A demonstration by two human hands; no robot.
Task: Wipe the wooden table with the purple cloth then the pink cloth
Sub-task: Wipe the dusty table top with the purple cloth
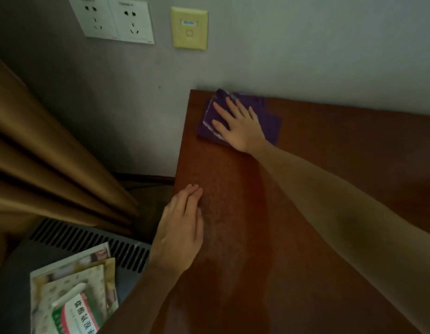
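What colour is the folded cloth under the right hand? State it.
Purple, with a pale edge; the folded cloth shows best in the head view.

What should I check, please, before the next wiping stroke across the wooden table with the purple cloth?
1. Right hand flat on the purple cloth, fingers spread: ok.
2. Purple cloth lying fully on the wooden table, at its far left corner by the wall: ok.
3. Left hand resting open on the table's left edge, bracing: ok.
4. Path toward the person free of things: ok in the part in view; the right side of the table is out of frame.
5. Pink cloth ready for the second pass: cannot tell, none in view.
6. Cloth damp enough: cannot tell, though a darker streak on the wood suggests so.
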